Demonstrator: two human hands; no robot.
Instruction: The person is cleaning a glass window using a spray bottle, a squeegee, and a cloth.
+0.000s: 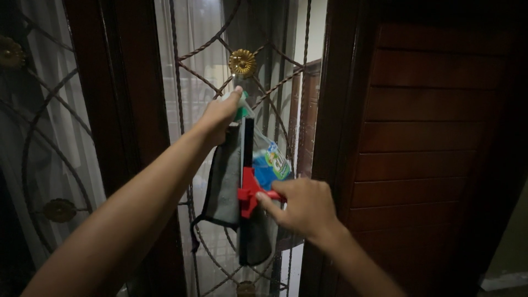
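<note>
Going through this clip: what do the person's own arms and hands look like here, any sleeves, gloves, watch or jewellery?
Both forearms are bare as far as the picture shows; no sleeve reaches into view. The left hand and the right hand wear no gloves. No watch, bracelet or ring can be made out on either wrist or on the fingers, though the light is dim and fine detail is hard to tell.

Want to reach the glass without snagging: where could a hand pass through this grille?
Widest gaps lie in the iron grille left of the gold rosette and low by the bottom curls. The middle is crowded: left hand, cloth, blue pouch, squeegee, right hand.
</note>
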